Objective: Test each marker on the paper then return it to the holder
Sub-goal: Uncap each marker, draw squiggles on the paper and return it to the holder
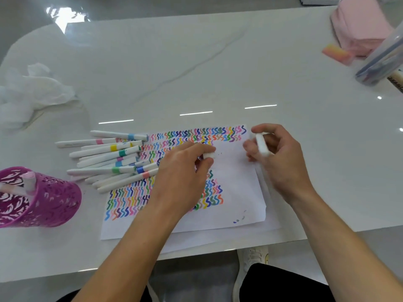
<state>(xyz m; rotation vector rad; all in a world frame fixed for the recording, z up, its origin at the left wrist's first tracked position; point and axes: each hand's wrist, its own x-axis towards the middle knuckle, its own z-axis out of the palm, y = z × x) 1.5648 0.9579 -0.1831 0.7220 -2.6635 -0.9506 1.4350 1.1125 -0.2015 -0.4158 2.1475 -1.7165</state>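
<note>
A white sheet of paper [235, 192] covered with rows of coloured squiggles lies in front of me. My left hand [183, 177] rests on it, thumb and fingers pinched on a small white marker cap [209, 155]. My right hand [277, 158] hovers over the paper's right edge and grips a white marker [261, 147]; its tip is hidden. A pile of several white markers [113, 159] with coloured bands lies on the paper's left edge. The purple cut-out holder [43, 199] stands at the left with two markers in it.
Crumpled white tissue [28, 92] lies at the far left. A pink pouch [362, 25], a pink-orange eraser [337, 53] and a clear tube of pens [381, 62] sit at the back right. The table's front edge runs just below the paper; my legs and a white shoe show beneath.
</note>
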